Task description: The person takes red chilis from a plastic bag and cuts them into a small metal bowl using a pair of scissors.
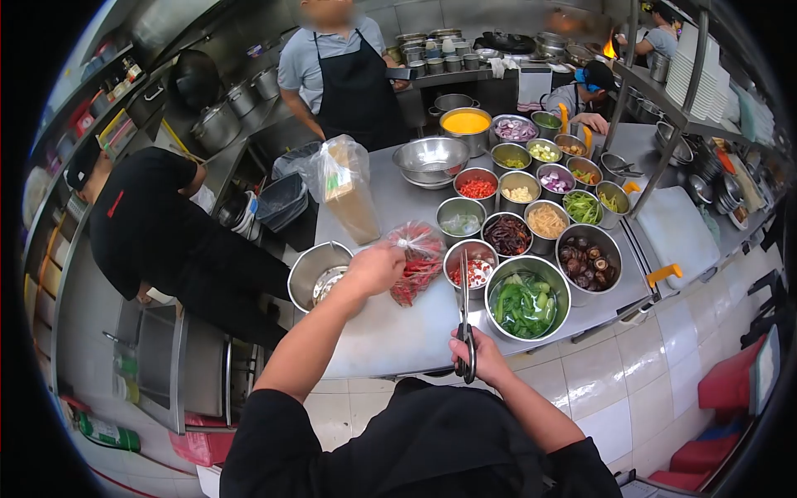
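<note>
"Where are the red chillies?"

"In a clear plastic bag point(418, 241) on the white cutting board point(361, 336). The long red chillies point(418, 284) fill its lower part."

"And the left hand point(375, 270)?"

"At the bag's left edge, back of the hand upward. The chillies lie just to the right of its fingertips."

"Are those fingers clamped on the plastic?"

"I can't tell; the hand hides its own grip. A steel pot point(298, 280) stands just left of it, partly behind the forearm."

"What about the right hand point(484, 357)?"

"Its fingers are wrapped around the black handles of a pair of scissors point(466, 332). The blades point away from the person, passing in front of a small steel pot point(449, 264) with cut red pieces inside."

"So the scissors aren't at the bag?"

"No, they're to its right, apart from it. Beside the blades, on the other side, is a larger pot point(567, 309) of leafy greens point(519, 305) in liquid."
</note>
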The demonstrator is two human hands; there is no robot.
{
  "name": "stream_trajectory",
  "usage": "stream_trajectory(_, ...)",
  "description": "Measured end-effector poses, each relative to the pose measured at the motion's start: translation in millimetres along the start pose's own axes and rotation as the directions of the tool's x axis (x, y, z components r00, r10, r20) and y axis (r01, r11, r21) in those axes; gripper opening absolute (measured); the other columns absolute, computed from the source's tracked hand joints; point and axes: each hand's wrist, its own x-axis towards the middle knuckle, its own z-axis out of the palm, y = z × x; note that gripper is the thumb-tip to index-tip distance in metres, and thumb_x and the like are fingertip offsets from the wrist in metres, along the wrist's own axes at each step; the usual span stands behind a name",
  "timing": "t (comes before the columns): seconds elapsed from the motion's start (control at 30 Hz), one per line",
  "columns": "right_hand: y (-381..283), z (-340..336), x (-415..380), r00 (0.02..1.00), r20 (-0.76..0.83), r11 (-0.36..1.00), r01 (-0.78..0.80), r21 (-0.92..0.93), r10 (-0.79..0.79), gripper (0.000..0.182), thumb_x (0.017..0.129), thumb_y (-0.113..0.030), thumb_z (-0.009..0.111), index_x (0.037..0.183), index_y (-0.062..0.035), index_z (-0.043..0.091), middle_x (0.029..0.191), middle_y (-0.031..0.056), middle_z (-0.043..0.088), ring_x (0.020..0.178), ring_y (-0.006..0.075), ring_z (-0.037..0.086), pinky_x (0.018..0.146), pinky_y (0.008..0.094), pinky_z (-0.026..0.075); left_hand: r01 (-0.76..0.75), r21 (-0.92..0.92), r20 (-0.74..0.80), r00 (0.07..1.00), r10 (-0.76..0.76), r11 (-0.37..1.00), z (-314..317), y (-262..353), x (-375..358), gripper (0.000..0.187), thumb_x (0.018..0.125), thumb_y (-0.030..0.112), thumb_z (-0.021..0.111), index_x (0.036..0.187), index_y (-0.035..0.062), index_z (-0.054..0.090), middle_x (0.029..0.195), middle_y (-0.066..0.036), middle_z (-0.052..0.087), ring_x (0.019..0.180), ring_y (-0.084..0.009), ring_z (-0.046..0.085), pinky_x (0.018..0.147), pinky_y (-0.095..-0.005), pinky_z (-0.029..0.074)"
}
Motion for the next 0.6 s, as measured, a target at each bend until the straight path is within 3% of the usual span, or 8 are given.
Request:
stream_trajectory(0.07, -2, 0, 3, 0.999, 0.001, 0.998, 0.045, 0.037, -0.045, 0.045, 0.089, -0.032, 0.070, 0.116, 0.0001, 0.054, 0.074, 0.0055, 0.061, 0.063, 0.0123, 0.059, 0.057, 0.0259, 0.047, 0.023, -0.281, -0.087, 0.995, -0.049, 0.960, -7, 3, -1, 0.023, 0.093, 0.019, 0.051, 0.095, 0.0006, 0.065, 0.105, -0.018, 0.064, 0.090, -0.0277, 0.066, 0.076, -0.0389, 0.054)
stream_trajectory(0.1, -5, 1, 4, 0.999, 0.012, 0.997, 0.046, 0.069, -0.047, 0.045, 0.089, -0.032, 0.069, 0.117, 0.0002, 0.054, 0.075, 0.0059, 0.061, 0.064, 0.0127, 0.059, 0.057, 0.0262, 0.048, 0.061, -0.503, -0.063, 0.992, -0.107, 0.862, 2, 3, 1, 0.024, 0.094, 0.021, 0.051, 0.097, 0.0013, 0.064, 0.105, -0.015, 0.064, 0.089, -0.0254, 0.065, 0.075, -0.0375, 0.054)
stream_trajectory(0.17, -13, 4, 8, 0.998, 0.031, 0.990, 0.042, 0.136, -0.046, 0.046, 0.090, -0.033, 0.068, 0.117, 0.0005, 0.053, 0.076, 0.0065, 0.062, 0.065, 0.0136, 0.060, 0.058, 0.0268, 0.048, 0.132, -0.845, 0.031, 0.980, -0.199, 0.518, 30, 8, 9, 0.025, 0.096, 0.023, 0.050, 0.103, 0.0027, 0.063, 0.103, -0.010, 0.064, 0.087, -0.0207, 0.065, 0.073, -0.0346, 0.054)
stream_trajectory(0.27, -5, 6, 20, 0.998, 0.056, 0.974, -0.015, 0.225, 0.003, 0.047, 0.089, -0.035, 0.067, 0.118, -0.0010, 0.051, 0.078, 0.0075, 0.061, 0.066, 0.0155, 0.061, 0.060, 0.0281, 0.049, 0.224, -0.974, 0.225, 0.943, -0.243, -0.032, 50, 39, 17, 0.026, 0.098, 0.025, 0.046, 0.111, 0.0057, 0.058, 0.106, -0.006, 0.063, 0.090, -0.0167, 0.063, 0.069, -0.0341, 0.054)
stream_trajectory(0.3, -10, 5, 25, 0.998, 0.063, 0.969, -0.004, 0.247, -0.012, 0.049, 0.089, -0.036, 0.067, 0.119, -0.0015, 0.050, 0.079, 0.0077, 0.061, 0.067, 0.0163, 0.061, 0.060, 0.0284, 0.049, 0.280, -0.959, 0.279, 0.924, -0.261, -0.034, 42, 53, 18, 0.025, 0.099, 0.023, 0.043, 0.116, 0.0068, 0.052, 0.111, -0.007, 0.063, 0.096, -0.0193, 0.064, 0.071, -0.0396, 0.055)
stream_trajectory(0.4, -9, 6, 19, 0.997, 0.076, 0.964, -0.024, 0.266, 0.004, 0.056, 0.088, -0.043, 0.066, 0.122, -0.0016, 0.047, 0.081, 0.0084, 0.061, 0.070, 0.0182, 0.062, 0.060, 0.0290, 0.049, 0.295, -0.954, 0.295, 0.911, -0.288, -0.047, 43, 70, 18, 0.028, 0.099, 0.022, 0.041, 0.117, 0.0050, 0.052, 0.116, -0.012, 0.061, 0.101, -0.0250, 0.065, 0.073, -0.0413, 0.058)
stream_trajectory(0.43, -6, 7, 19, 0.997, 0.078, 0.965, -0.026, 0.262, 0.006, 0.059, 0.088, -0.044, 0.065, 0.124, -0.0010, 0.047, 0.082, 0.0086, 0.061, 0.071, 0.0183, 0.063, 0.061, 0.0289, 0.048, 0.301, -0.953, 0.299, 0.914, -0.274, -0.037, 47, 69, 20, 0.028, 0.098, 0.021, 0.039, 0.117, 0.0039, 0.051, 0.120, -0.014, 0.060, 0.105, -0.0285, 0.064, 0.077, -0.0463, 0.058)
stream_trajectory(0.6, -5, 7, 17, 0.997, 0.072, 0.965, -0.020, 0.260, 0.002, 0.062, 0.088, -0.045, 0.064, 0.127, 0.0000, 0.046, 0.083, 0.0087, 0.061, 0.072, 0.0190, 0.063, 0.062, 0.0290, 0.049, 0.344, -0.933, 0.360, 0.908, -0.216, -0.109, 47, 73, 19, 0.024, 0.101, 0.022, 0.037, 0.113, 0.0033, 0.045, 0.121, -0.015, 0.057, 0.107, -0.0292, 0.062, 0.079, -0.0511, 0.057)
